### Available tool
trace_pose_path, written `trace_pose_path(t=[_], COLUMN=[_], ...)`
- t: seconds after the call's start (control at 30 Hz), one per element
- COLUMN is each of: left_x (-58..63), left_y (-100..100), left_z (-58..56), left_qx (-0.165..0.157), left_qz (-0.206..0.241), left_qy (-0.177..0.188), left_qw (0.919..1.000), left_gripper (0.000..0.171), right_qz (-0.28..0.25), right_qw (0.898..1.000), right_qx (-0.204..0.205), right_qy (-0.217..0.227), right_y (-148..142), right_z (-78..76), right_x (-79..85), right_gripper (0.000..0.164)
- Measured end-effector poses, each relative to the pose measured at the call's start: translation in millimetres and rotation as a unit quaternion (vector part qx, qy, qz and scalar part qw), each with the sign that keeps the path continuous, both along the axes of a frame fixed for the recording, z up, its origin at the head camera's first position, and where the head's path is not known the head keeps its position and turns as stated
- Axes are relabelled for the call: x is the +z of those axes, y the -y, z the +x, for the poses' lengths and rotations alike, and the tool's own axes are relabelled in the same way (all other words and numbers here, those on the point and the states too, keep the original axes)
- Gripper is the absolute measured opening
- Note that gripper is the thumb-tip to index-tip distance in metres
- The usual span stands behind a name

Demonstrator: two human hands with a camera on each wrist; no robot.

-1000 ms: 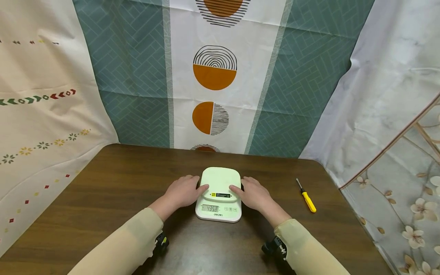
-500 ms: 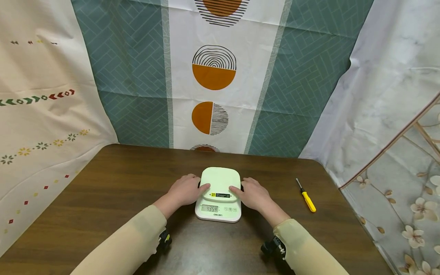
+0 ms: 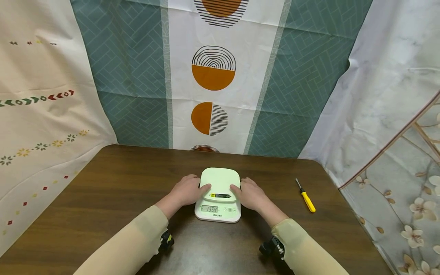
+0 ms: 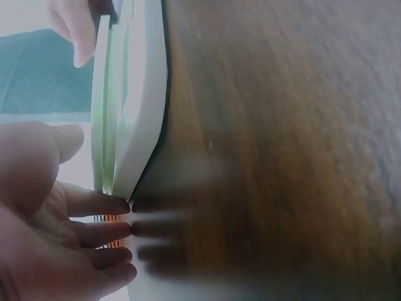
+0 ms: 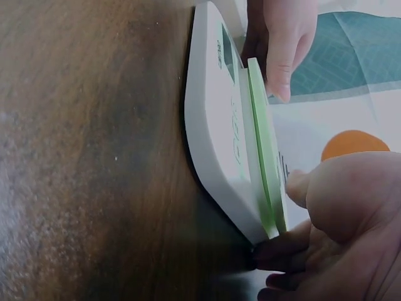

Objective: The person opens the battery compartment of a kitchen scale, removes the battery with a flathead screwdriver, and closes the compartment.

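Note:
A white kitchen scale [image 3: 217,216] with a pale green weighing plate [image 3: 220,179] lies flat on the table, its display lit with digits. My left hand [image 3: 187,190] holds it by the left side, thumb over the plate and fingers down along the edge. Opposite, my right hand [image 3: 253,194] holds the right side in the same way. In the left wrist view, the fingertips [image 4: 122,205] reach down beside the base close to the tabletop. The right wrist view has the right fingers [image 5: 282,248] at the scale's edge, with the thumb above the plate.
A screwdriver [image 3: 307,200] with a yellow handle lies on the right part of the brown wooden table [image 3: 120,183]. Patterned cloth [image 3: 137,76] hangs along the table's back and sides. Each wrist carries a small black camera.
The left thumb has slid slightly inward over the plate, and the left forearm has shifted a little to the right. The last digit on the display has changed. The scale stays in place.

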State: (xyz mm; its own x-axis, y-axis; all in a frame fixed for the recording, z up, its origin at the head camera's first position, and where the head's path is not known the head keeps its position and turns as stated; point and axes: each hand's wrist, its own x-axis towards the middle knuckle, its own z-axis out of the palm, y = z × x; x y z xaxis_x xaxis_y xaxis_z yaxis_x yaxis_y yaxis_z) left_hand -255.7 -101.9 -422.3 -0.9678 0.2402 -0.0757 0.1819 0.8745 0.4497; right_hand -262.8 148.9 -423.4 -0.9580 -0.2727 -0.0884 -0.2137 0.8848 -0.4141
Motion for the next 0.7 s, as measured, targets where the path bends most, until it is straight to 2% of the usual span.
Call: trace_pose_path(t=[0.1,0.17,0.27,0.33,0.4,0.5,0.57,0.7], left_x=[-3.4,-7.5,-23.0,-31.5,-43.5,-51.2,-51.6,-21.6], left_y=[0,0,2,4,7,9,10,7], left_z=[-2.3,-5.4,-14.2,-20.2,-28.5,-34.8,-35.4,-15.1], left_qx=[-0.007,-0.011,-0.013,-0.013,-0.014,-0.020,-0.020,-0.013], left_qz=[0.003,0.004,0.024,0.031,0.048,0.057,0.067,0.086], left_qy=[-0.003,-0.003,0.001,0.005,0.001,-0.017,-0.027,-0.020], left_qw=[1.0000,0.9999,0.9996,0.9994,0.9988,0.9980,0.9972,0.9960], left_gripper=[0.060,0.064,0.070,0.074,0.076,0.077,0.073,0.059], right_qz=[-0.014,-0.019,-0.018,-0.025,-0.039,-0.056,-0.057,-0.066], right_qw=[1.000,1.000,0.999,0.999,0.999,0.998,0.998,0.997], right_qx=[0.003,0.008,0.016,0.013,0.006,-0.010,-0.017,-0.030], right_qy=[-0.002,-0.011,-0.033,-0.037,-0.034,-0.021,-0.023,-0.022], right_y=[-2,-6,-12,-12,-8,-1,1,2], right_z=[-6.8,-16.5,-26.6,-24.7,-16.0,-0.6,5.3,12.6], right_x=[-6.5,-20.8,-39.4,-38.2,-25.7,-3.0,4.1,12.8], right_gripper=[0.057,0.063,0.072,0.072,0.067,0.061,0.061,0.060])
